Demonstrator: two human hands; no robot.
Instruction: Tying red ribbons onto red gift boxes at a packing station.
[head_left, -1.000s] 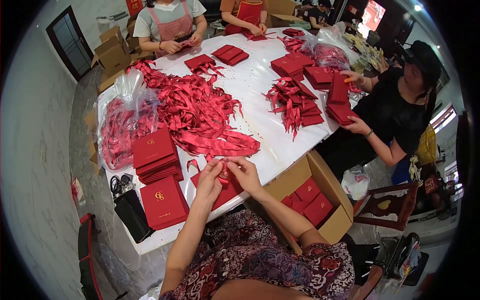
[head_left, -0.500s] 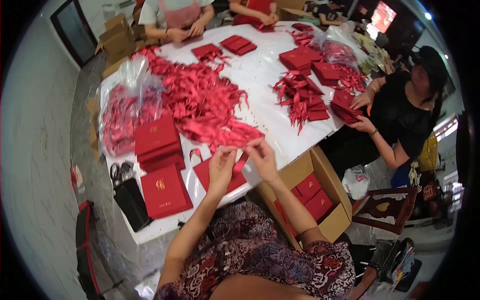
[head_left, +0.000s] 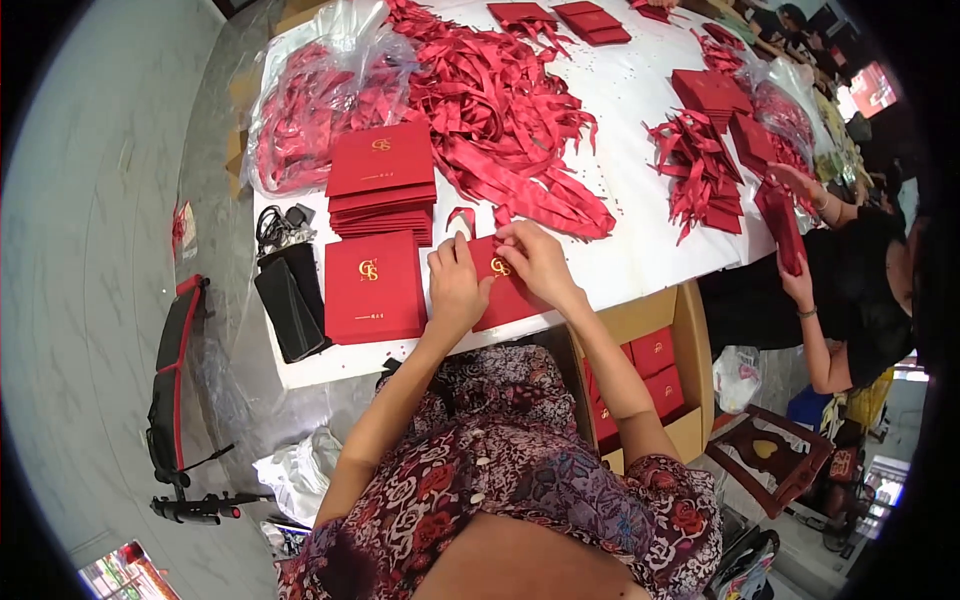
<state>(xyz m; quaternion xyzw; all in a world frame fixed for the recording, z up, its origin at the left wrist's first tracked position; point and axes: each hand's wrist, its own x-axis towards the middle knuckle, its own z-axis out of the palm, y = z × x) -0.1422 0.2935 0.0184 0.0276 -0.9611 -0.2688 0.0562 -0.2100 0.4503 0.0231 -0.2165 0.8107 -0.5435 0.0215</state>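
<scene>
A flat red square packet (head_left: pixel 512 302) with a gold emblem lies at the table's near edge under both my hands. My left hand (head_left: pixel 456 288) covers its left side, fingers laid down and thumb apart. At the packet's top edge my right hand (head_left: pixel 540 263) pinches a red ribbon (head_left: pixel 502 214); the fingertips partly hide it. Just beyond my left fingers, a small ribbon loop (head_left: pixel 461 217) stands up. To the left lie another red packet (head_left: pixel 372 290) and, behind it, a stack of red packets (head_left: pixel 380 165).
A big heap of red ribbons (head_left: pixel 500 110) spreads beyond my hands, beside a clear plastic bag of ribbons (head_left: pixel 320 115). Black pouch (head_left: pixel 291 300) and cable (head_left: pixel 280 228) lie far left. An open carton (head_left: pixel 695 350) of packets stands right. A co-worker (head_left: pixel 850 270) handles packets there.
My hands have come down onto the packet, from holding the ribbon stretched between them. The left has let the ribbon go. The view has tilted down; the co-worker's hands have moved.
</scene>
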